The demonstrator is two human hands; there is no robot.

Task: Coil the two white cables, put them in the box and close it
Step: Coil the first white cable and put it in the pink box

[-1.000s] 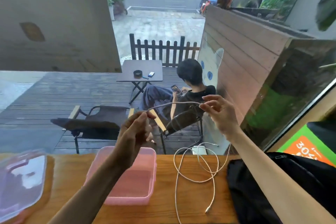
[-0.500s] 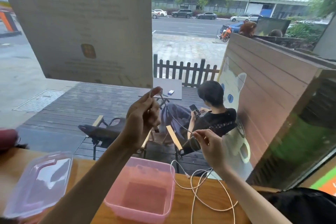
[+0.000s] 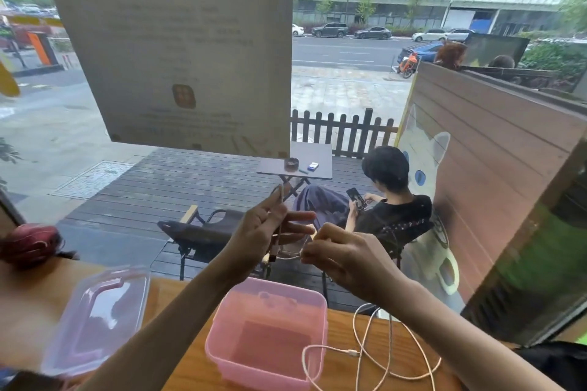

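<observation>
My left hand (image 3: pixel 265 230) is raised above the pink box (image 3: pixel 270 336) and pinches one end of a white cable, with a short length wound along its fingers. My right hand (image 3: pixel 344 255) is close beside it on the right, pinching the same cable. The rest of the white cable (image 3: pixel 381 349) hangs down and lies in loose loops on the wooden table (image 3: pixel 190 368), partly over the box's right rim. The box stands open with nothing in it. Its clear lid (image 3: pixel 95 317) lies to the left. I cannot tell the two cables apart.
A dark red object (image 3: pixel 30 243) lies at the table's far left. A black bag (image 3: pixel 559 365) sits at the right edge. A window runs right behind the table, with a paper notice (image 3: pixel 178 41) on the glass and a person seated outside.
My hands have come together: the right one has risen to the left one, and the stretch of cable between them has shortened. The camera has tilted up and turned left.
</observation>
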